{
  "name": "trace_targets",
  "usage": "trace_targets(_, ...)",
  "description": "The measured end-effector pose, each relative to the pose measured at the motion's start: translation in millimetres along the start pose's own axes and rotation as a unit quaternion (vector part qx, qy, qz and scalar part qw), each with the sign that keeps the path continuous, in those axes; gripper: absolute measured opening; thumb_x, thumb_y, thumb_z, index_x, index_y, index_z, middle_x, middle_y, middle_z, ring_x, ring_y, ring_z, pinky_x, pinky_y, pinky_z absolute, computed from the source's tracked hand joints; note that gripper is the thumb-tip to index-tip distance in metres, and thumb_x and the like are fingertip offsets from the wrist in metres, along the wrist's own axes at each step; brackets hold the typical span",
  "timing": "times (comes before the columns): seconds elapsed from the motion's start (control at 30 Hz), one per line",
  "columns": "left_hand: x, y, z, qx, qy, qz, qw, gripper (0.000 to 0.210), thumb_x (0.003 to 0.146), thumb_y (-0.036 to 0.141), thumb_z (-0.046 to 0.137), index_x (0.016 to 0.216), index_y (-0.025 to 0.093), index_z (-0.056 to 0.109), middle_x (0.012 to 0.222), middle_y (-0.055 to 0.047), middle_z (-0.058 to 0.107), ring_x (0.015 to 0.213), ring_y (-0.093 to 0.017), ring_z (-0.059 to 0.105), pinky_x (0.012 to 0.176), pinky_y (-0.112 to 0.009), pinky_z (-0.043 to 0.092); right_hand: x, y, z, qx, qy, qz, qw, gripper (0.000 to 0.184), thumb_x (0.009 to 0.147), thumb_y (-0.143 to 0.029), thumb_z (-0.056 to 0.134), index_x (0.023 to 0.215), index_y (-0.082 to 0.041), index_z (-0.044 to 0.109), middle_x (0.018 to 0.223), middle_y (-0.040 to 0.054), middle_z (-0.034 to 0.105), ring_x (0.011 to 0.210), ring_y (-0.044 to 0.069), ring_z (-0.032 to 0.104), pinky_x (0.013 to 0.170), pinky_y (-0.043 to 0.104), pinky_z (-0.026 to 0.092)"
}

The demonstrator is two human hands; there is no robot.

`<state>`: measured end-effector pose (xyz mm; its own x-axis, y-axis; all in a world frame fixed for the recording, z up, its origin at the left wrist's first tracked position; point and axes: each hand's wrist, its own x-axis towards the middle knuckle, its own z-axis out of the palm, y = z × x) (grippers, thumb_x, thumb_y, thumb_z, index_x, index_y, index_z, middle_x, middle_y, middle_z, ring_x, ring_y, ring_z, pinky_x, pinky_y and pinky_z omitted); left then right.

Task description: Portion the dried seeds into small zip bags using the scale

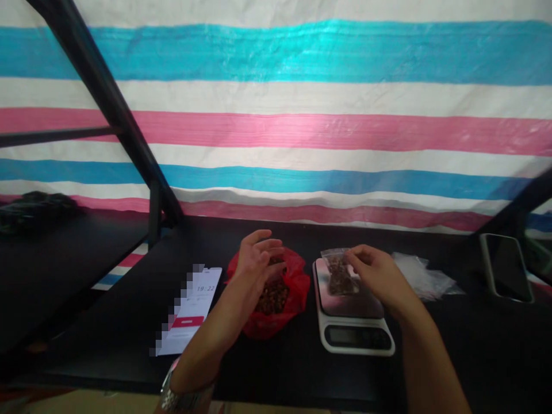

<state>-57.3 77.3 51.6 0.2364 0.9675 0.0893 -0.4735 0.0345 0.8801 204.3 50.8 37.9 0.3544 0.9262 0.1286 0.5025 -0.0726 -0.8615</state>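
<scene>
Sachet (340,280): on scale (350,307), top pinched in the fingers of right hand (376,275) (tilting could spill it, if unsealed). Left hand (253,263): fingers parted, empty, over red bag (273,329); a knock could scatter its brown pieces (273,299).

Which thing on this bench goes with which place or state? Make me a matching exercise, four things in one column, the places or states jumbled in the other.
Things:
1. Red bag
2. Filled clear bag
3. Scale
4. Phone at far right

Places or states:
A. Screen dark
B. In the fingers of the right hand
C. Partly hidden behind the left hand
D. Beneath the filled clear bag

Pairs: 1-C, 2-B, 3-D, 4-A
</scene>
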Motion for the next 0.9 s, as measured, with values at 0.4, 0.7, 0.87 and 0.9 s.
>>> trace_targets(0.4,-1,7,-6.7,0.015,-0.043,0.018,0.999,0.048,0.085,0.049,0.085,0.122,0.030,0.061,0.113,-0.004,0.069,0.105,-0.024,0.069,0.088,-0.038,0.061,5,16,-20,-0.229,0.079,0.005,0.970,0.028,0.094,-0.027,0.059,0.107,-0.015,0.081,0.109,0.0160,0.081,0.105,0.032,0.074,0.096,0.042,0.052)
trace_targets(0.7,6,4,-18.5,0.041,-0.035,0.050,0.997,0.047,0.087,0.042,0.084,0.126,0.030,0.061,0.117,-0.003,0.065,0.100,-0.022,0.073,0.083,-0.036,0.064,6,16,-25,-0.185,0.054,0.019,0.981,0.026,0.093,-0.029,0.059,0.090,-0.019,0.083,0.095,0.0120,0.083,0.093,0.029,0.077,0.083,0.035,0.053)
trace_targets(0.87,3,8,-16.4,0.048,-0.021,0.058,0.997,0.045,0.091,0.042,0.080,0.129,0.029,0.061,0.121,-0.004,0.064,0.102,-0.020,0.072,0.088,-0.034,0.064,3,11,-24,-0.177,0.018,0.025,0.984,0.026,0.093,-0.027,0.059,0.088,-0.018,0.084,0.091,0.0116,0.084,0.086,0.027,0.078,0.078,0.034,0.053)
trace_targets(0.9,3,9,-15.7,0.046,-0.018,0.064,0.997,0.044,0.091,0.042,0.080,0.129,0.029,0.061,0.122,-0.004,0.064,0.101,-0.020,0.072,0.087,-0.034,0.064,3,11,-24,-0.175,0.011,0.026,0.984,0.026,0.093,-0.026,0.059,0.088,-0.018,0.084,0.091,0.0116,0.084,0.086,0.027,0.078,0.077,0.033,0.053)
